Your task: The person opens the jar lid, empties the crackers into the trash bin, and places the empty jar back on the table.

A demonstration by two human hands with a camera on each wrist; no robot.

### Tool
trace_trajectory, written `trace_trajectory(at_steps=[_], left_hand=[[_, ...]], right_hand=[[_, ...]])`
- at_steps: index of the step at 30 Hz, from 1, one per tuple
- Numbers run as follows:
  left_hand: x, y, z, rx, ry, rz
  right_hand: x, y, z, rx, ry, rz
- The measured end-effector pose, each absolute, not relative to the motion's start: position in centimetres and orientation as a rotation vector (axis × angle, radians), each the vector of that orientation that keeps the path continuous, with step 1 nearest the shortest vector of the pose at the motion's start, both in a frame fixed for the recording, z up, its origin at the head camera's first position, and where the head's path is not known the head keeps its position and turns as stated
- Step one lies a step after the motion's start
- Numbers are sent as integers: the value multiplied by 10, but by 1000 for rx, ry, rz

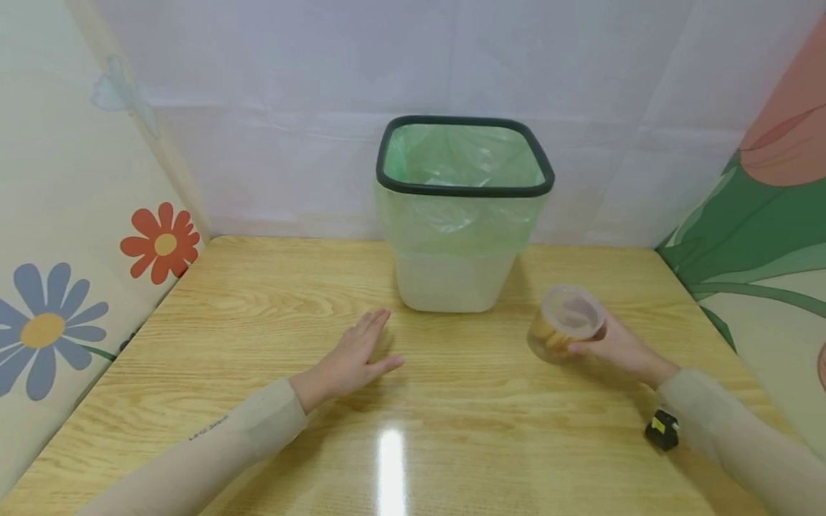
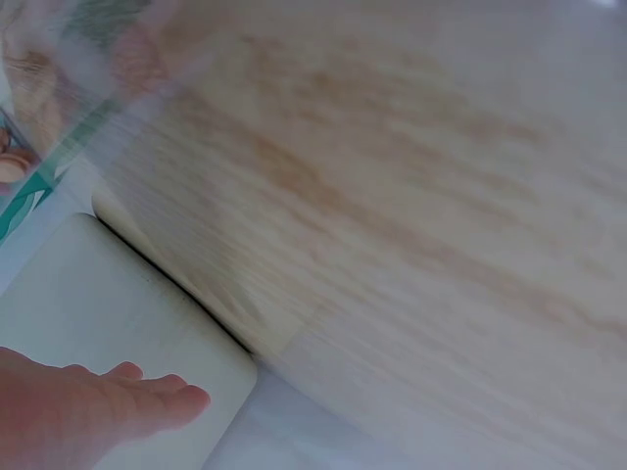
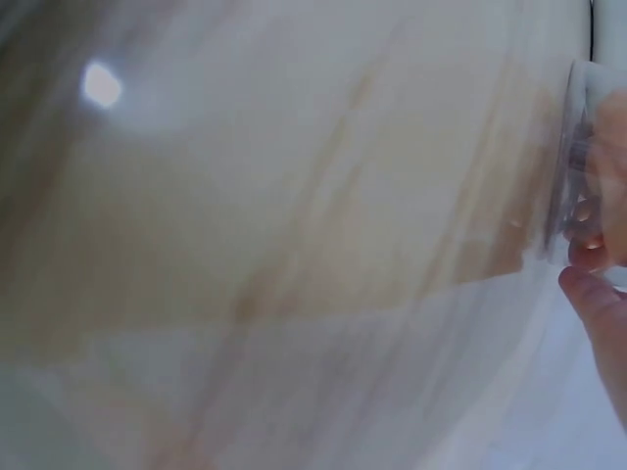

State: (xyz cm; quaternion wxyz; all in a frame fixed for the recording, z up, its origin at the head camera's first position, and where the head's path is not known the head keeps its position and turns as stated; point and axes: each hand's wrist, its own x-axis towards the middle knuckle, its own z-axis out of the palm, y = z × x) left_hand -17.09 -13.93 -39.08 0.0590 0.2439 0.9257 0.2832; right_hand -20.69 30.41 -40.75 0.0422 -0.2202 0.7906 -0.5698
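My right hand [image 1: 616, 347] holds a clear round plastic container [image 1: 568, 322], thumb on the near side and fingers round the far right side. Yellow-brown colour shows through its wall, and it tilts a little over the table's right half. In the right wrist view, fingers [image 3: 598, 294] and the container's edge [image 3: 566, 166] appear at the far right. My left hand [image 1: 348, 358] is held out with straight fingers and the thumb apart, holding nothing. It is left of and nearer than the waste bin [image 1: 452, 279], whose pale side also shows in the left wrist view.
The bin stands at the back of the wooden table [image 1: 277, 287], a green bag [image 1: 464, 222] tucked under its black rim [image 1: 464, 191]. A small black object with a yellow mark [image 1: 662, 430] shows beside my right sleeve. Behind hangs a white cloth [image 1: 290, 143]; flowered panels flank the table.
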Motion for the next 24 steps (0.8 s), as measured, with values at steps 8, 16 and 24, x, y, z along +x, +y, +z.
trace_trajectory(at_steps=[8, 16, 24], left_hand=[[-171, -139, -391, 744, 2806, 854], [-172, -139, -392, 745, 2805, 856], [-171, -139, -391, 734, 2799, 848]], right_hand=[[-203, 294, -406, -714, 2367, -1777], [-204, 290, -409, -679, 2383, -1729], [-206, 285, -412, -678, 2381, -1703]])
